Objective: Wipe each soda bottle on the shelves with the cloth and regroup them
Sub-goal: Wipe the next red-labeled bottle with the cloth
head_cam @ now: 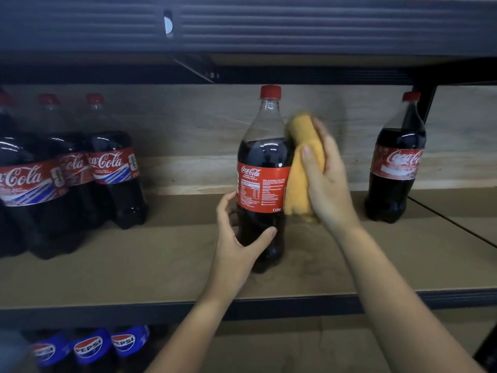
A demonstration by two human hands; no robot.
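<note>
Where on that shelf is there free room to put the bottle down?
Bare board lies between the held bottle and the Coca-Cola group at left, and in front along the shelf edge. A narrower gap lies toward the lone bottle at right, where the right hand and cloth are. The left end is crowded.

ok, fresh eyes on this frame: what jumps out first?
The Coca-Cola bottle standing mid-shelf: the left hand grips its lower body while the right hand presses an orange cloth against its right side. Next, the cluster of Coca-Cola bottles at the shelf's left end and a lone bottle at right.
</note>
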